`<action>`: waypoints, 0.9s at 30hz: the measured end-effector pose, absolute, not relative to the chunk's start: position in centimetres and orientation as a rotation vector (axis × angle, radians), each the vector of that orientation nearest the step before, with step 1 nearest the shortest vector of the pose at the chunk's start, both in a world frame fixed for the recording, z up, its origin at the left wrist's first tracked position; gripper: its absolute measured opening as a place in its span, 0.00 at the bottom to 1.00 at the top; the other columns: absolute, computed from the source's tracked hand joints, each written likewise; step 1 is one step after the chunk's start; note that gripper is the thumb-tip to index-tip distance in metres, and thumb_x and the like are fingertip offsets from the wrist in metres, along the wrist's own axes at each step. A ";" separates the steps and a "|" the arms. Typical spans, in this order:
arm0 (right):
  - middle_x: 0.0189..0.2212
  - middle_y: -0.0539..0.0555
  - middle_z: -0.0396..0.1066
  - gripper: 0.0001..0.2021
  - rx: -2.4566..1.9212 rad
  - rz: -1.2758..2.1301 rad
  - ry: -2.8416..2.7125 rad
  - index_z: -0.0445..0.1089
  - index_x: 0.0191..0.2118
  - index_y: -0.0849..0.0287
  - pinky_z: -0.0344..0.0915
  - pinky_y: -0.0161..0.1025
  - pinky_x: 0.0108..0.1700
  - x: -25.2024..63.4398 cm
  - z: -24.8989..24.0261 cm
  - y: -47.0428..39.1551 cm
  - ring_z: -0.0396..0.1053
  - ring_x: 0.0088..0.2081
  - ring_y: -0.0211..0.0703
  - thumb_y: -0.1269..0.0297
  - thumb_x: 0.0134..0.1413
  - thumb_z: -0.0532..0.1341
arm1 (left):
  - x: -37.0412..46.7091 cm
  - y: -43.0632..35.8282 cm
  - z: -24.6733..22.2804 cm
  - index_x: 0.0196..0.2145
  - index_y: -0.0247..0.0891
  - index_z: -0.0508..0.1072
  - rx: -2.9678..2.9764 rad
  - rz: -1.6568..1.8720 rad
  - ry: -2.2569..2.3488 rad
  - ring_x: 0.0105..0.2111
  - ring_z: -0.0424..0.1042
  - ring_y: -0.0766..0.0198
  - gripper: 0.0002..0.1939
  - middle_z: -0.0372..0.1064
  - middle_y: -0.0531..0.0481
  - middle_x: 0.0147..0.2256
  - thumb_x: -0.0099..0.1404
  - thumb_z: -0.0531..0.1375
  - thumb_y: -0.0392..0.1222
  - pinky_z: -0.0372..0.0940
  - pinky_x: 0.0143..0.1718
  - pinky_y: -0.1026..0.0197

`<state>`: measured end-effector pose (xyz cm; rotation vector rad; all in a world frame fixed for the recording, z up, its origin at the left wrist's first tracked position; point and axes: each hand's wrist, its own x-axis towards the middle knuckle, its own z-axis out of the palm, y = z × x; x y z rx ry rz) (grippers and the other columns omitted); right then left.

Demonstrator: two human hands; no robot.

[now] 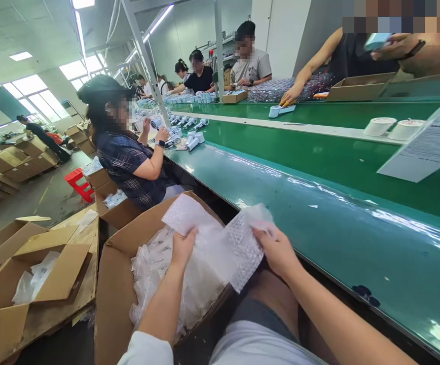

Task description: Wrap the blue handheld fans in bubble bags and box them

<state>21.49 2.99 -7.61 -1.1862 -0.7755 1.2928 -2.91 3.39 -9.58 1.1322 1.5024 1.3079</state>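
Note:
My left hand [184,247] is closed on a whitish translucent bubble wrap sheet [189,212] above the near cardboard box. My right hand [279,249] pinches the edge of another bubble wrap piece [245,248], just over the box's right rim and close to the bench edge. Between the hands the plastic overlaps, so I cannot tell whether it is one piece or two. Below, the cardboard box [113,299] is filled with a loose heap of clear and white plastic bags [153,261].
A green workbench [319,218] runs along my right, with white devices [194,140] farther up. A co-worker [129,152] sits ahead on the left; another person's hand [290,95] reaches across the belt. Open cartons [64,274] stand left. A paper sheet [421,142] hangs right.

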 end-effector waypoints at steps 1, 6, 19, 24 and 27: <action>0.29 0.49 0.74 0.16 -1.128 1.319 -0.659 0.72 0.33 0.55 0.68 0.41 0.35 22.1 -6.9 3.2 0.70 0.32 0.45 0.54 0.36 0.70 | -3.8 4.2 -9.9 0.45 0.39 0.74 1.281 1.282 1.586 0.54 0.64 0.51 0.17 0.71 0.44 0.49 0.60 0.61 0.46 0.56 0.58 0.50; 0.28 0.46 0.72 0.13 -0.824 1.515 -0.335 0.68 0.36 0.50 0.59 0.31 0.17 23.9 -3.6 3.5 0.65 0.22 0.35 0.57 0.44 0.68 | -5.3 5.9 -13.8 0.47 0.45 0.75 1.715 0.861 1.550 0.65 0.48 0.53 0.22 0.60 0.47 0.60 0.57 0.57 0.29 0.43 0.65 0.48; 0.35 0.46 0.75 0.16 -0.904 1.696 -0.149 0.69 0.36 0.53 0.76 0.30 0.35 15.9 -8.0 1.3 0.74 0.35 0.36 0.77 0.40 0.68 | -2.8 2.6 -12.6 0.58 0.43 0.61 1.008 1.097 1.218 0.49 0.69 0.54 0.29 0.67 0.41 0.52 0.62 0.57 0.55 0.66 0.47 0.51; 0.29 0.52 0.75 0.12 -1.054 1.993 -0.274 0.68 0.31 0.58 0.76 0.31 0.37 13.8 -9.4 -1.4 0.75 0.32 0.38 0.76 0.39 0.68 | -3.1 5.4 -12.9 0.56 0.41 0.56 0.813 1.184 1.490 0.33 0.70 0.66 0.37 0.68 0.49 0.39 0.49 0.65 0.40 0.65 0.35 0.64; 0.24 0.52 0.72 0.12 -1.123 2.025 -0.292 0.67 0.28 0.58 0.75 0.30 0.31 14.5 -10.2 -2.2 0.74 0.26 0.36 0.77 0.38 0.68 | -5.0 7.4 -14.6 0.59 0.38 0.53 0.843 1.024 1.589 0.27 0.67 0.67 0.46 0.66 0.52 0.33 0.42 0.65 0.31 0.62 0.31 0.63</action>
